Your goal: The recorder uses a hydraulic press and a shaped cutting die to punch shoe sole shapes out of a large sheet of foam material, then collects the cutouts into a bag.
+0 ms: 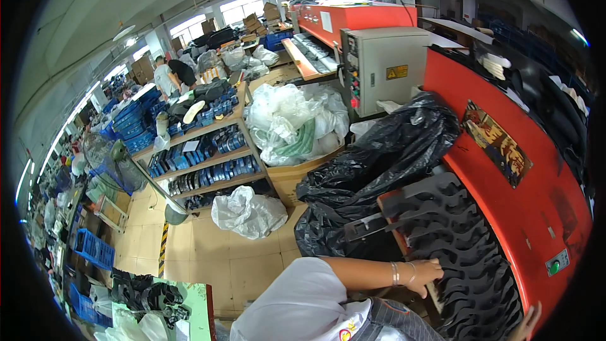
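Observation:
My left hand [424, 276], with thin bangles at the wrist, is at the near edge of a bed of black wavy cut pieces [451, 233]. Its fingers are curled down over that edge, and what they hold is hidden. The black pieces lie in overlapping rows along a red machine [505, 113]. Low at the right, my right hand [527, 323] shows only in part, its fingers stretched out against the machine's lower edge. A large black plastic bag [372, 170] stands crumpled beyond the black pieces.
A grey control cabinet [388, 66] stands behind the bag. Left of it are a carton [297, 180] full of clear plastic, a shelf rack [214, 158] of blue and dark items, and a white sack [249, 213]. A green-topped table [201, 303] is at lower left. Two people work far off.

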A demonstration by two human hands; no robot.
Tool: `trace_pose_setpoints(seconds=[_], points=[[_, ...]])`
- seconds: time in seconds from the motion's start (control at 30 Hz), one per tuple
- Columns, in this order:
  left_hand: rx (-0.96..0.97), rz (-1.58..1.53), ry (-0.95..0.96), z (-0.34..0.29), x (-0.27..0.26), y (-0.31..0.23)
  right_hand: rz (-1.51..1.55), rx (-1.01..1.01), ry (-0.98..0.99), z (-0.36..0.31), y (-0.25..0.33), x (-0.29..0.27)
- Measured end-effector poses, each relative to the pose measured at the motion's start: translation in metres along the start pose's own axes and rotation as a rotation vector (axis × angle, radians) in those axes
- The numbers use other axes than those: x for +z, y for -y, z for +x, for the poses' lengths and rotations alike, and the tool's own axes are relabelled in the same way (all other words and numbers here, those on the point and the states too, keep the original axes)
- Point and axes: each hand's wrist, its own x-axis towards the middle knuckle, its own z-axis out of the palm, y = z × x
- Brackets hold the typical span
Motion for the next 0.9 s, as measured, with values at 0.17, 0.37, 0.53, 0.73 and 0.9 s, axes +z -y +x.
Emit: trace_pose_setpoints(seconds=[0.17, 0.37, 0.53, 0.73, 0.9], points=[[-0.077, 0.082, -0.032, 0.01, 0.018, 0.012, -0.183, -0.029, 0.872, -0.087, 0.189, 0.112], [-0.078, 0.339, 0.043, 0.005, 0.012, 0.011, -0.613, -0.227, 0.929, -0.159, 0.201, 0.157], [-0.113, 0.47, -0.019, 0.006, 0.013, 0.01, -0.739, -0.283, 0.672, -0.175, 0.184, 0.183], [-0.19, 0.433, -0.033, 0.01, 0.004, -0.002, -0.876, -0.057, 0.708, -0.164, 0.209, 0.189], [-0.174, 0.434, 0.009, -0.002, 0.0, -0.009, -0.86, -0.129, 0.644, -0.179, 0.198, 0.184]])
